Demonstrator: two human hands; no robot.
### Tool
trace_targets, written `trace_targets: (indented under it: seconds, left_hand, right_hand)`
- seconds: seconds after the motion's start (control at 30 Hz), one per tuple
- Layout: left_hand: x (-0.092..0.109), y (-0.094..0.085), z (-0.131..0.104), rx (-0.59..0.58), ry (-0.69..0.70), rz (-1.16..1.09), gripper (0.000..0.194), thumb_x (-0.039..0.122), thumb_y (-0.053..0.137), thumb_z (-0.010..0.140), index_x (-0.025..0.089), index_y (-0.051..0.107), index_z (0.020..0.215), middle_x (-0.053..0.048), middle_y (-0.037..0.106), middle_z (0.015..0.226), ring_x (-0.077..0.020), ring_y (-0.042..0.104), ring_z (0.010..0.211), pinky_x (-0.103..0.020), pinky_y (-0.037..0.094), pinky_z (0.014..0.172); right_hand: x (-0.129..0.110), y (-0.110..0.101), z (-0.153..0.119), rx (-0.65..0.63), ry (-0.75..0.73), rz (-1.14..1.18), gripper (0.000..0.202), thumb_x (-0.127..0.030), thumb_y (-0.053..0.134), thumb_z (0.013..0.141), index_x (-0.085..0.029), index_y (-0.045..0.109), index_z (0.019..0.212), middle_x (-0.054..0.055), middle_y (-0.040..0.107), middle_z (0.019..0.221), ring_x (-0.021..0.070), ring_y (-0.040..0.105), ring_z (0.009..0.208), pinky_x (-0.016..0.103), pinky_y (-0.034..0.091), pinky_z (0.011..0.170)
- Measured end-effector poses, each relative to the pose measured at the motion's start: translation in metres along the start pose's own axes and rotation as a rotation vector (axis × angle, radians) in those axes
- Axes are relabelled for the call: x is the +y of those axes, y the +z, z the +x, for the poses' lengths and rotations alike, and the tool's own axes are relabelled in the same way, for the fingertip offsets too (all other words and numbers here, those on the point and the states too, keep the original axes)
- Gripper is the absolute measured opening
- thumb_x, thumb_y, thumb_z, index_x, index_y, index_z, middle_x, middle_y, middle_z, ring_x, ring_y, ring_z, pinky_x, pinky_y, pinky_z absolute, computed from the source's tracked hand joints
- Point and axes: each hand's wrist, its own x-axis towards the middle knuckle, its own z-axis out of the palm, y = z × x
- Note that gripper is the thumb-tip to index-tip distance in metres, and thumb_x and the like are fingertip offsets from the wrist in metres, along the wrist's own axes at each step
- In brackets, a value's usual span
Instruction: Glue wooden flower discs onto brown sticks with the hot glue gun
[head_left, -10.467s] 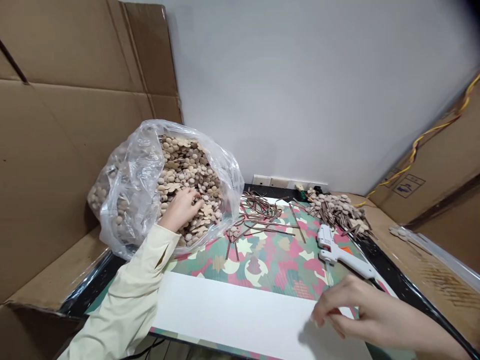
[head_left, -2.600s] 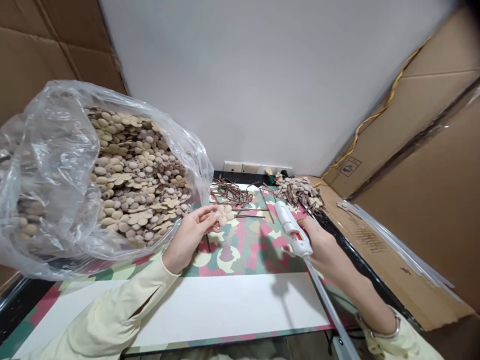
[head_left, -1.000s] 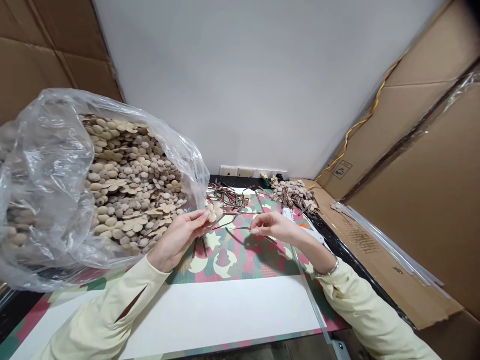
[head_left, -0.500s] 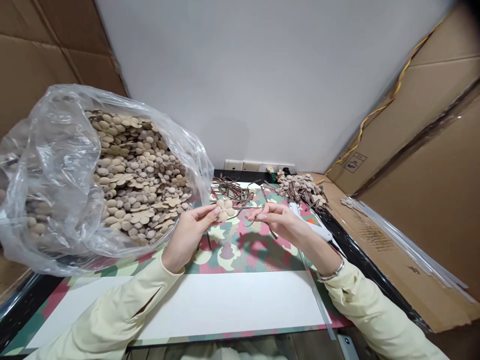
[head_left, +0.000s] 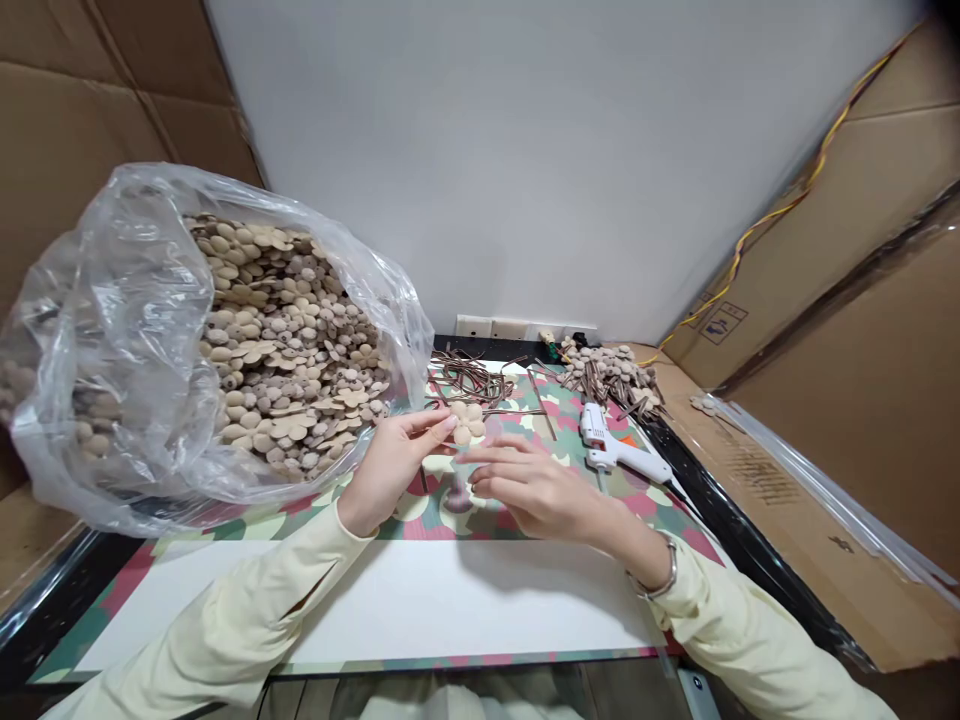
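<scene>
Evidently left hand (head_left: 386, 468) pinches matte, round-petalled beige flower (head_left: 468, 423). Right hand (head_left: 536, 490), fingers curled; grip unclear.

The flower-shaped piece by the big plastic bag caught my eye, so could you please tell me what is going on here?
A person holds a beige flower-shaped piece in the left hand, with the right hand close beside it; whether that one holds anything is unclear. The white glue gun lies to the right, the open bag of similar pieces sits at the left, and thin brown strips lie behind.
</scene>
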Motion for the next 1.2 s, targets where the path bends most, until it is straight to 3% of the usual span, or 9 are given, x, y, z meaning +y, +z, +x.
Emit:
trace_targets:
  seconds: [0.07,0.17,0.3,0.43,0.57,0.7,0.83,1.03,1.2]
  left_hand:
    - [0.003,-0.002,0.001,-0.037,-0.022,-0.099,0.025,0.032,0.066,0.074,0.014,0.071,0.092,-0.006,0.07,0.088,-0.0158,0.061,0.081,-0.026,0.048,0.075]
    - [0.008,-0.01,0.004,-0.016,-0.034,-0.239,0.016,0.028,0.066,0.075,0.014,0.071,0.082,-0.005,0.068,0.084,-0.0133,0.061,0.079,-0.023,0.048,0.077]
    - [0.01,-0.021,0.008,0.027,-0.045,-0.276,0.014,0.026,0.067,0.074,0.015,0.07,0.081,-0.004,0.067,0.084,-0.0117,0.06,0.077,-0.02,0.048,0.072]
    - [0.006,-0.018,0.005,0.063,0.025,-0.101,0.023,0.033,0.065,0.075,0.014,0.07,0.088,-0.005,0.069,0.085,-0.0136,0.061,0.075,-0.023,0.048,0.071]
    - [0.004,-0.008,-0.001,0.176,0.106,0.135,0.034,0.037,0.067,0.073,0.014,0.069,0.098,-0.007,0.07,0.097,-0.0193,0.063,0.084,-0.028,0.049,0.075]
    - [0.003,0.002,-0.005,0.142,0.104,0.193,0.036,0.038,0.065,0.073,0.014,0.069,0.1,-0.007,0.071,0.095,-0.02,0.064,0.079,-0.029,0.051,0.071]
    - [0.002,0.008,-0.006,0.117,0.114,0.23,0.034,0.039,0.064,0.074,0.016,0.07,0.098,-0.006,0.071,0.096,-0.019,0.064,0.077,-0.027,0.051,0.069]
    - [0.0,0.004,-0.003,0.148,0.068,0.209,0.035,0.038,0.066,0.072,0.016,0.07,0.098,-0.007,0.071,0.096,-0.0178,0.063,0.074,-0.027,0.05,0.068]
    - [0.004,0.004,-0.002,-0.116,-0.031,-0.06,0.029,0.036,0.061,0.079,0.015,0.069,0.098,-0.009,0.069,0.099,-0.0175,0.062,0.086,-0.026,0.048,0.075]
  right_hand:
    - [0.005,0.007,-0.003,-0.153,0.064,-0.088,0.028,0.005,0.038,0.074,-0.015,0.056,0.081,0.009,0.066,0.08,0.0191,0.059,0.089,0.033,0.04,0.082]
    - [0.024,0.0,-0.015,-0.235,0.374,-0.137,0.025,0.005,0.043,0.065,-0.016,0.055,0.069,0.004,0.06,0.063,0.0161,0.054,0.066,0.028,0.04,0.067]
    - [0.048,-0.035,-0.03,-0.04,0.705,-0.134,0.018,-0.003,0.045,0.073,-0.015,0.058,0.067,0.004,0.061,0.062,0.0148,0.052,0.058,0.027,0.037,0.06]
    - [0.045,-0.053,-0.028,0.269,0.922,0.343,0.019,-0.034,0.057,0.078,-0.017,0.065,0.076,0.005,0.067,0.071,0.0179,0.058,0.066,0.027,0.039,0.059]
    - [0.026,-0.044,-0.017,0.349,0.901,0.82,0.02,-0.036,0.065,0.073,-0.018,0.062,0.079,0.003,0.067,0.068,0.0154,0.059,0.061,0.026,0.039,0.057]
    - [0.012,-0.034,-0.007,0.311,0.882,1.054,0.021,-0.032,0.068,0.072,-0.02,0.057,0.085,0.0,0.066,0.063,0.0139,0.059,0.06,0.026,0.038,0.058]
    - [0.013,-0.027,-0.005,0.294,0.939,1.066,0.029,-0.033,0.069,0.072,-0.019,0.063,0.096,0.002,0.067,0.07,0.0138,0.059,0.067,0.026,0.041,0.063]
    - [0.021,-0.02,-0.008,0.373,0.932,1.081,0.018,-0.032,0.069,0.07,-0.017,0.068,0.08,0.004,0.065,0.08,0.0135,0.058,0.072,0.027,0.041,0.066]
    - [0.022,-0.02,-0.009,0.453,0.931,1.07,0.019,-0.035,0.068,0.071,-0.017,0.068,0.079,0.003,0.065,0.079,0.0131,0.055,0.071,0.027,0.04,0.066]
